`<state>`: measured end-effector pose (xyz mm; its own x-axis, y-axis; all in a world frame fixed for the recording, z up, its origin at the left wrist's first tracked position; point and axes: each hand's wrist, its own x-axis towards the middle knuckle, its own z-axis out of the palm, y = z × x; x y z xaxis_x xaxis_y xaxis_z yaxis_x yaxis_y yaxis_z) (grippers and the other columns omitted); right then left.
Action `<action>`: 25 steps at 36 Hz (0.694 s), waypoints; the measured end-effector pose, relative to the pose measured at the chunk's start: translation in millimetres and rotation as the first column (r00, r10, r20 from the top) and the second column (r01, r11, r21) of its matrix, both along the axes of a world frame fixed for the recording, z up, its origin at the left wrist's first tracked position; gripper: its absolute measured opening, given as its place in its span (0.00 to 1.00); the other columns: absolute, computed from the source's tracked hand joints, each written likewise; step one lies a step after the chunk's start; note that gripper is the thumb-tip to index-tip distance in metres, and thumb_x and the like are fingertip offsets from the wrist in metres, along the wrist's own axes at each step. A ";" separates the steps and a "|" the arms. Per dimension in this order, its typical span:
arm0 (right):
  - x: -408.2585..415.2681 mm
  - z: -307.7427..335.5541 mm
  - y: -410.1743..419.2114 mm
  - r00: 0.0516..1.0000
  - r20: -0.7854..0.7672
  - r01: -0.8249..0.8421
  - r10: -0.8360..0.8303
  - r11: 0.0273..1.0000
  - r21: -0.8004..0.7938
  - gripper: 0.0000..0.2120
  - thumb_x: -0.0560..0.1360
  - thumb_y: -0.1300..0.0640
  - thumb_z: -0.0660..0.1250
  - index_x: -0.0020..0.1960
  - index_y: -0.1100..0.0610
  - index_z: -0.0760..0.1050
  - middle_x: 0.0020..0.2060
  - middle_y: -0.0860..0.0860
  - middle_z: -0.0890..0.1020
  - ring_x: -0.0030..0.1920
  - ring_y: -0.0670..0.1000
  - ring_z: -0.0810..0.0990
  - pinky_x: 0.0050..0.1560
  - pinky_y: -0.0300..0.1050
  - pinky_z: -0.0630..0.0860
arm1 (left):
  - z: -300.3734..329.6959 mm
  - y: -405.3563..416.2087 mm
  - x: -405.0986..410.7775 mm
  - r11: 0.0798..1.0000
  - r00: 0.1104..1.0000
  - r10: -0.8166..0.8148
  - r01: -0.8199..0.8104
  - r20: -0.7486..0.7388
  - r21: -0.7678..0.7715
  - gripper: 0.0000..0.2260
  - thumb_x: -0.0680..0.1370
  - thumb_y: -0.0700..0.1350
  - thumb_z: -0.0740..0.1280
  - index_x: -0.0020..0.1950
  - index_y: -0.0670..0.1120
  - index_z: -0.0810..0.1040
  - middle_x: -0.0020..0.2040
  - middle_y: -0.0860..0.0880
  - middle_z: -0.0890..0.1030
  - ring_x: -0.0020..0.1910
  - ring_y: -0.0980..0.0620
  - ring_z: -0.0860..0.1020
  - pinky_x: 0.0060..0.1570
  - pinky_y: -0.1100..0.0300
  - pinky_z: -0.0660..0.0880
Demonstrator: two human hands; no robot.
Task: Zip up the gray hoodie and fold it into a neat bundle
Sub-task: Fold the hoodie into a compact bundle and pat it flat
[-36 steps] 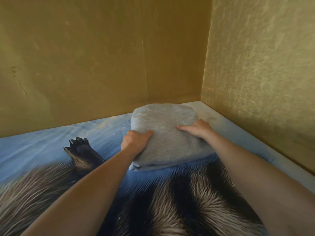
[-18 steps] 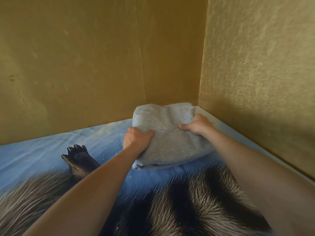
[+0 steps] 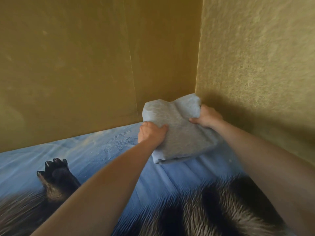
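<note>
Left hand (image 3: 150, 133) and right hand (image 3: 207, 117) each clamp a side of the gray hoodie (image 3: 179, 132) | folded bundle lifted off the bed sheet (image 3: 105, 150), toward 1 o'clock near the corner | step: final placing, apparently | next: lower flat, keeping folds tight

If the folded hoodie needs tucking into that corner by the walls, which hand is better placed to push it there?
Probably the right hand: it grips the gray hoodie on the side next to the wall corner. The left hand holds the side facing the open bed, farther from the corner.
</note>
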<state>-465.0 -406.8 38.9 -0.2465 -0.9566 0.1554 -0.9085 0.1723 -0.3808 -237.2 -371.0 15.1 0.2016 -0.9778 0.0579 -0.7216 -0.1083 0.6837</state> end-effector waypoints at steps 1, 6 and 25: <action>-1.0 0.9 -5.4 1.000 -0.028 0.010 -0.010 1.000 -0.005 0.41 0.71 0.33 0.74 0.74 0.57 0.67 0.63 0.55 0.80 0.61 0.58 0.81 0.57 0.56 0.79 | -1.1 -5.1 -3.4 1.000 1.000 0.000 0.000 -0.006 0.007 0.39 0.75 0.67 0.69 0.72 0.38 0.68 0.65 0.41 0.78 0.62 0.41 0.79 0.48 0.54 0.72; -10.0 0.7 -32.0 0.990 -0.137 0.030 -0.034 0.999 -0.029 0.40 0.74 0.35 0.71 0.75 0.58 0.63 0.65 0.57 0.78 0.62 0.60 0.80 0.57 0.57 0.79 | -8.7 -28.2 -16.9 1.000 1.000 -0.007 0.007 -0.015 0.023 0.40 0.75 0.69 0.68 0.72 0.39 0.69 0.65 0.41 0.78 0.62 0.41 0.79 0.53 0.51 0.77; -20.7 -36.2 -48.0 0.922 -0.322 -0.225 0.216 0.974 0.008 0.43 0.78 0.26 0.38 0.84 0.51 0.50 0.84 0.53 0.47 0.83 0.57 0.43 0.81 0.61 0.44 | -16.5 -45.1 -31.3 0.923 0.788 -0.129 0.318 0.602 -0.218 0.34 0.82 0.65 0.51 0.83 0.47 0.55 0.83 0.42 0.55 0.82 0.40 0.50 0.78 0.41 0.51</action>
